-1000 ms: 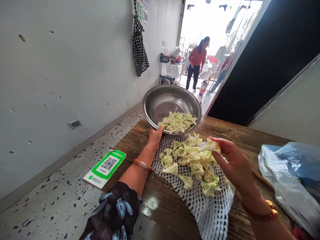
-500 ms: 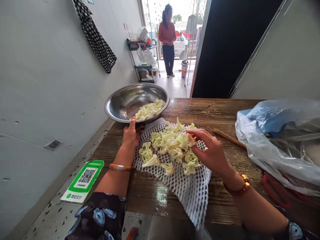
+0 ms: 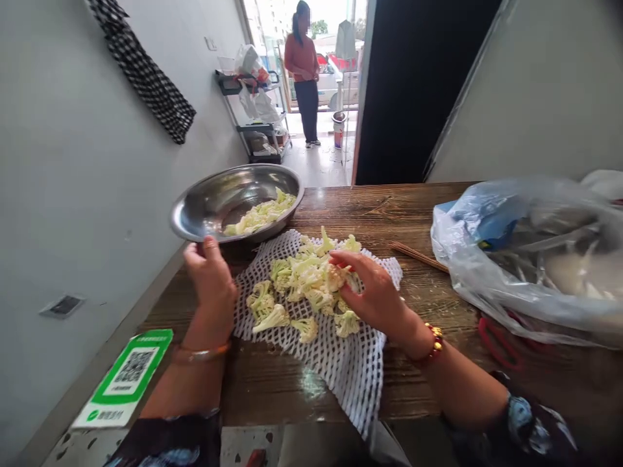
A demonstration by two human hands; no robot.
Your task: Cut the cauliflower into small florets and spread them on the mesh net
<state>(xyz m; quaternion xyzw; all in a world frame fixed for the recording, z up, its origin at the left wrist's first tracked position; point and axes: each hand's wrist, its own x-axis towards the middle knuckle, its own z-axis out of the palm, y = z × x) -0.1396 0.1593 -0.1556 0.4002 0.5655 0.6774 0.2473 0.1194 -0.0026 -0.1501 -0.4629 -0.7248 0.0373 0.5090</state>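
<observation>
My left hand point(image 3: 211, 285) is at the near rim of a wide steel basin point(image 3: 195, 206), its thumb up against the edge and its fingers curled, partly blurred. Cauliflower pieces point(image 3: 260, 215) lie in the right side of the basin. My right hand point(image 3: 372, 292) pinches a cauliflower floret point(image 3: 335, 276) between thumb and fingers, at the right of a heap of florets point(image 3: 304, 275). The heap rests on a white foam mesh net point(image 3: 335, 353) spread on the wooden table point(image 3: 263, 383).
Thin brown sticks point(image 3: 418, 255) lie right of the net, beside a clear plastic bag point(image 3: 525, 285). Red-handled scissors point(image 3: 501, 344) are near the bag. A green QR-code card point(image 3: 129, 376) is at the left. A person point(image 3: 304, 71) stands by the doorway near a cart point(image 3: 256, 126).
The view has turned right, so things appear further left. My left hand has slid leftward along the basin's rim. My right hand stays at the heap with the floret.
</observation>
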